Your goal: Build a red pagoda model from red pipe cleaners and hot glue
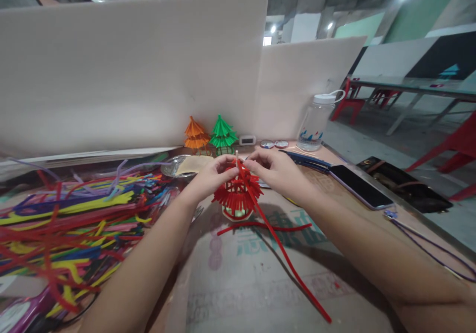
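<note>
The tower [231, 200] is red and stands upright, ringed by a skirt of short fringe pieces that splay outward and down. Below the fringe, thin uprights show above a pale, many-sided base edged in red. A pale rod [237, 156] pokes up from the tower's top. The long strip [290, 261], red, runs from the top down the tower's front and out to the near right, its far end free. The short strip [282, 229], also red, lies crossways just in front of the tower, slightly bent.
</note>
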The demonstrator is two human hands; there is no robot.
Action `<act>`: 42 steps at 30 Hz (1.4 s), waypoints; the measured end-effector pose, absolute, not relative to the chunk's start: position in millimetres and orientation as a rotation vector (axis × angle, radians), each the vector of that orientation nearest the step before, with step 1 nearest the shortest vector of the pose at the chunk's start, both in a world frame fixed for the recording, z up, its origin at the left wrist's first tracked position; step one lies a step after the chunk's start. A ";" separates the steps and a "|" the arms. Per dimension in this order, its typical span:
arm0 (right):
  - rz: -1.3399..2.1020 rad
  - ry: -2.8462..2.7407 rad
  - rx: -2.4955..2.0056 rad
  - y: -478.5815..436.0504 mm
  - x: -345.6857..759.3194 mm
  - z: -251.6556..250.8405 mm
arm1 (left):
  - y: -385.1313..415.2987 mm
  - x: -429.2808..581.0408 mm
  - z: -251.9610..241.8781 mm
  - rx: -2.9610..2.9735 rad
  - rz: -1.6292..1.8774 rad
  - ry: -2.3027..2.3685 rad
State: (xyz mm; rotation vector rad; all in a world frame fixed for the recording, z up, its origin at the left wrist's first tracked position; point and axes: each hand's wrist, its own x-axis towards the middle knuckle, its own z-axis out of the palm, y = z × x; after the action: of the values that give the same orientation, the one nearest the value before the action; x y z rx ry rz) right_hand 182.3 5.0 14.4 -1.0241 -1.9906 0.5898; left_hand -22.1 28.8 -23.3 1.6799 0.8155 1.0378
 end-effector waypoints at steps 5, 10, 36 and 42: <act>0.659 -1.983 -1.020 13.5 172.2 6.4 | 29.8 -22.8 -24.5 1.701 1.048 0.838; 0.779 -1.938 -1.002 15.8 171.9 -1.2 | 30.4 -22.8 -25.2 1.703 1.041 0.830; 0.701 -1.905 -0.971 13.9 163.9 -3.9 | 30.7 -21.5 -26.3 1.664 1.045 0.751; 0.721 -1.899 -0.988 12.8 164.0 -5.3 | 30.5 -22.1 -26.0 1.659 1.054 0.769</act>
State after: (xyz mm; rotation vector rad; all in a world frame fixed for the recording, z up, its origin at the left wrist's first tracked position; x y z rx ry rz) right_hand 164.0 12.8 -5.3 -0.9882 -1.8985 0.7209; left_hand -22.1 30.5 -26.0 1.6594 0.7690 1.0535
